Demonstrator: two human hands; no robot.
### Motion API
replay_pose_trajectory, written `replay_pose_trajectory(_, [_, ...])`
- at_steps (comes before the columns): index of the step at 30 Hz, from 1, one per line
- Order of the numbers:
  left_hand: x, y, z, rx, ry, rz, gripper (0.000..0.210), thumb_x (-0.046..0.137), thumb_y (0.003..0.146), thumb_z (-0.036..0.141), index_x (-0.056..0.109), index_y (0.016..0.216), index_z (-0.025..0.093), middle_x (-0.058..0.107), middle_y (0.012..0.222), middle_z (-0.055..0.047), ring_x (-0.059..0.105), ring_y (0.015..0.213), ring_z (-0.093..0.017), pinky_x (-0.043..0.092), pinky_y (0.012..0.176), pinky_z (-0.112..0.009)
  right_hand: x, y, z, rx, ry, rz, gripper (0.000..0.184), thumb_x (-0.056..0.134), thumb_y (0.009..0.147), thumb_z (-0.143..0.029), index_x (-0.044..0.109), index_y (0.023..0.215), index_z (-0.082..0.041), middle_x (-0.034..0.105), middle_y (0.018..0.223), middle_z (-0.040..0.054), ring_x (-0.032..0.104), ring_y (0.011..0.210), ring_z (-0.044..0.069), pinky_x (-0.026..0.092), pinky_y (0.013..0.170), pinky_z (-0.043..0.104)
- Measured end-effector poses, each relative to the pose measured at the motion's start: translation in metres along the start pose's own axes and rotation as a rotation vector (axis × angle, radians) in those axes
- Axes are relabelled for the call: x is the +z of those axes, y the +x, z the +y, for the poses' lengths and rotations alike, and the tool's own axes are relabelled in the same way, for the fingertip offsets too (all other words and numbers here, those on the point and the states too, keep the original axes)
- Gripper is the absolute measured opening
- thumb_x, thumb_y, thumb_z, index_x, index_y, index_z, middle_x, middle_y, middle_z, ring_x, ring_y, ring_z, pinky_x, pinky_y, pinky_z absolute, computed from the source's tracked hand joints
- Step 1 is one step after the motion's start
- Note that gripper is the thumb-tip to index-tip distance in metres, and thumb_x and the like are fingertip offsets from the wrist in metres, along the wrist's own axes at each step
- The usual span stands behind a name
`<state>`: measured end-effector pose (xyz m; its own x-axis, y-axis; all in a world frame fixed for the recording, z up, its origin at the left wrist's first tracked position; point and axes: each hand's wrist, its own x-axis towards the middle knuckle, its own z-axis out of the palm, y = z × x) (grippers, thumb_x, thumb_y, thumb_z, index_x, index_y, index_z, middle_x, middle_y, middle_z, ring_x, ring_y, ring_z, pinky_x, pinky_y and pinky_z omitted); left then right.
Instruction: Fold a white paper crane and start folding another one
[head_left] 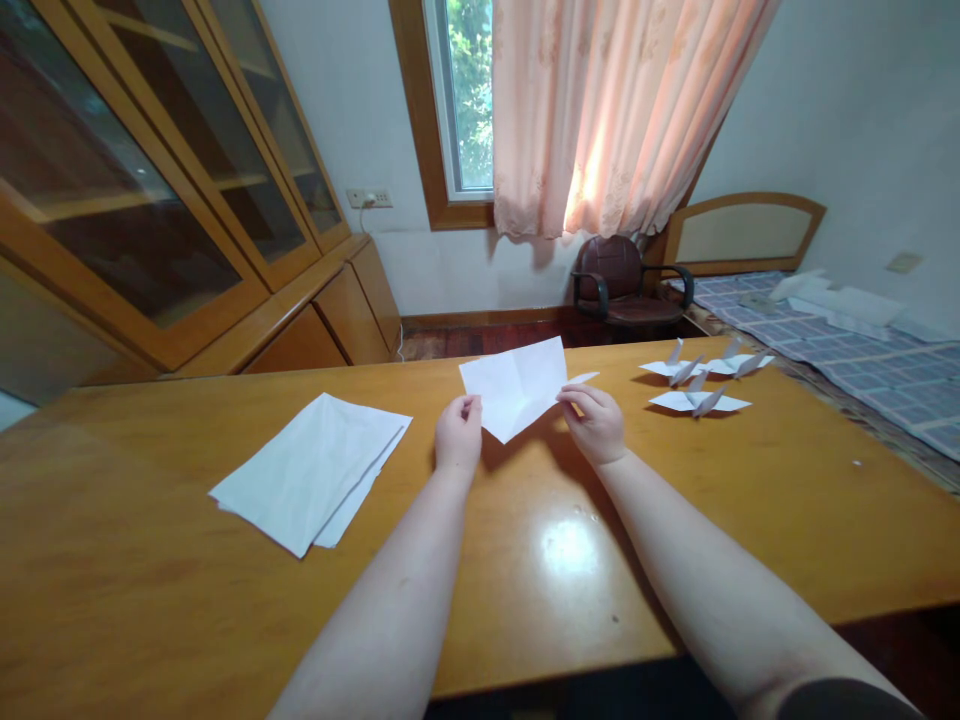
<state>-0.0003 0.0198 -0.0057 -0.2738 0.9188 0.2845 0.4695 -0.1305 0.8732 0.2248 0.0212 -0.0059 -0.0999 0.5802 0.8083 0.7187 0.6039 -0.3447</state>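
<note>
A creased sheet of white paper is held up just above the wooden table, its lower corner pointing toward me. My left hand pinches the sheet's left edge between thumb and fingers. At its right side my right hand is closed on the paper, and a thin white flap sticks out past the fingers. To the left lies a stack of white paper sheets, slightly fanned. Several folded paper cranes with spread wings stand on the table to the right.
The wooden table spans the view. Behind it are a brown armchair, a curtained window and a bed with a checked cover. A glass-door cabinet stands at the left. A tiny white scrap lies at the table's right.
</note>
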Motion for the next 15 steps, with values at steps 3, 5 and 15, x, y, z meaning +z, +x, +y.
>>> replay_pose_trajectory(3, [-0.0005,0.0019,-0.0018,-0.037,0.130,0.056,0.026,0.053,0.080,0.031,0.061,0.102,0.018,0.064,0.099,-0.008,0.062,0.080,-0.018,0.048,0.079,-0.032,0.0021,0.0010,-0.0001,0.063,0.081,-0.018,0.017,0.050,0.080,-0.015,0.065,0.080,-0.022,0.067,0.092,0.0047,0.062,0.088,0.018,0.048,0.083,0.032])
replay_pose_trajectory(5, [-0.0010,0.0020,-0.0028,-0.041,0.216,0.122,0.037,0.058,0.078,0.030,0.055,0.112,0.018,0.059,0.113,-0.011,0.061,0.089,-0.020,0.047,0.086,-0.035,0.0027,0.0020,0.0014,0.134,0.121,-0.032,0.019,0.047,0.077,-0.014,0.064,0.080,-0.021,0.067,0.090,0.0053,0.061,0.089,0.019,0.048,0.084,0.034])
replay_pose_trajectory(15, [-0.0006,0.0023,-0.0016,-0.032,0.110,0.071,0.054,0.061,0.077,0.030,0.044,0.127,0.019,0.057,0.121,-0.013,0.063,0.085,-0.017,0.048,0.081,-0.031,0.0107,0.0046,0.0037,0.500,0.148,-0.221,0.020,0.059,0.074,-0.037,0.064,0.068,-0.018,0.065,0.071,0.0033,0.057,0.067,0.017,0.045,0.067,0.030])
